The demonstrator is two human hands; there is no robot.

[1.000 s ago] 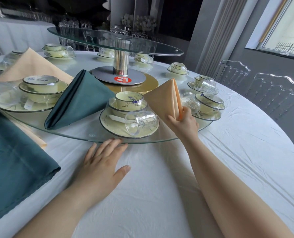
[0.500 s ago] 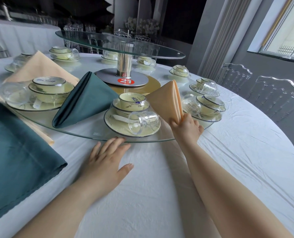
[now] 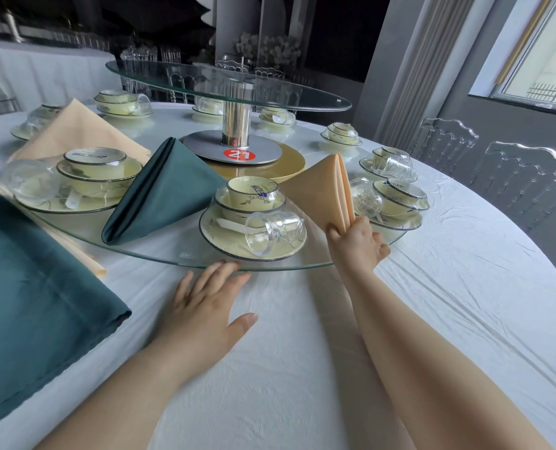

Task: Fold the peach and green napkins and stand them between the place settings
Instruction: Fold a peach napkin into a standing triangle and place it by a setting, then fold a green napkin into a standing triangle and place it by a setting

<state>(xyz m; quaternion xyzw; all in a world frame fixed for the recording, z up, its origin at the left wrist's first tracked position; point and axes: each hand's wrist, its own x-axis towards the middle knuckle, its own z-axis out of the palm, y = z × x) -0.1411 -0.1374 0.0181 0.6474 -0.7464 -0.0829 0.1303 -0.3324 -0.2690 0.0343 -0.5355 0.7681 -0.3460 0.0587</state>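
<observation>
The right hand [image 3: 357, 245] pinches the near bottom corner of the folded peach napkin [image 3: 322, 190], which stands on the glass turntable [image 3: 173, 251] between the near place setting [image 3: 254, 235] and the right place setting [image 3: 396, 206] (its ridge rises away from the hand, toward the centre). The left hand [image 3: 205, 306] lies flat and empty on the tabletop [image 3: 448, 303].

The left arm [image 3: 124, 384] and right arm [image 3: 416, 352] are seen bare, cut off by the near edge well up the forearm. The left hand [image 3: 202, 306] and right hand [image 3: 357, 245] are uncovered. Short, plain nails are shown on the left thumb and fingers.
</observation>
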